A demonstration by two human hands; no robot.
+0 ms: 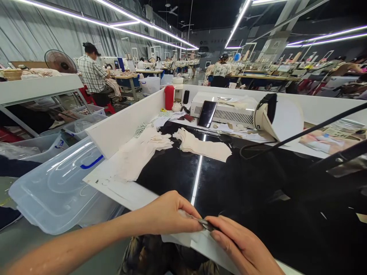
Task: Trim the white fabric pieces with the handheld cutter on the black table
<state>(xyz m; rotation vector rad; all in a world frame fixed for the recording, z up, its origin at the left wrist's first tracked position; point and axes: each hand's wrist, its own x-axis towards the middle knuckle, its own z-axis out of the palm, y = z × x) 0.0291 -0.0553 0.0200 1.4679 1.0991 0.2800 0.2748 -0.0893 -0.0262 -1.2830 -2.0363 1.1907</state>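
My left hand (172,214) is closed in a pinch near the front edge of the table, and a bit of whitish fabric (183,214) shows between its thumb and fingers. Close against it, my right hand (241,240) is closed around small dark metal thread snips (208,225), whose tips reach the left fingertips. The fingers hide most of both items. Beyond my hands lie a stack of cream fabric pieces (203,144) on the black tabletop and a larger fanned stack of cream pieces (143,152) to its left.
At the back stand a phone (207,113) leaning on a white vented box (226,105), and a red bottle (169,97). A black cable (309,128) and dark arm cross at right. A lidded plastic bin (57,187) sits left. Co-workers sit at machines farther off.
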